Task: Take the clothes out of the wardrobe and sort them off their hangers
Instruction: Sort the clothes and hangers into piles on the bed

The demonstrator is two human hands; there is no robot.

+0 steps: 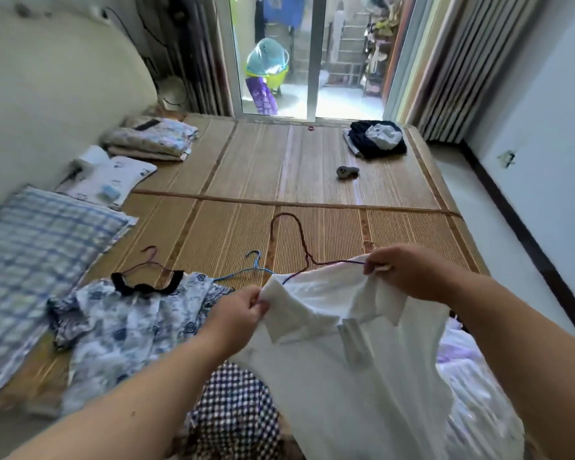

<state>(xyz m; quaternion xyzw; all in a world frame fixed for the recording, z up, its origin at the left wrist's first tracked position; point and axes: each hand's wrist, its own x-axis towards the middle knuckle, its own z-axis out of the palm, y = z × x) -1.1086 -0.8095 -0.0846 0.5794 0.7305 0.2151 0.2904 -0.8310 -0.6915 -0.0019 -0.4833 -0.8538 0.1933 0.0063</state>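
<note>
Between the 2 grips hangs a white polo shirt (346, 376); the left grip (243, 310) pinches one shoulder, the right grip (402, 270) the other, at the wire hanger (305, 247) end.

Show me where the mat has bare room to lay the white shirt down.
Bare mat lies between the folded bedding and the dark pile. Crowded: the near edge, with the floral garment, checked cloth and blue hanger.

White polo shirt (346, 327) held up, wire hanger (301, 234) still in its neck.
It hangs upright, collar open, with the hanger's brown hook and one arm above it. To its left a blue-patterned top (123, 327) with a black collar lies flat on the mat (312, 167). A blue hanger (246, 272) shows between them.
</note>
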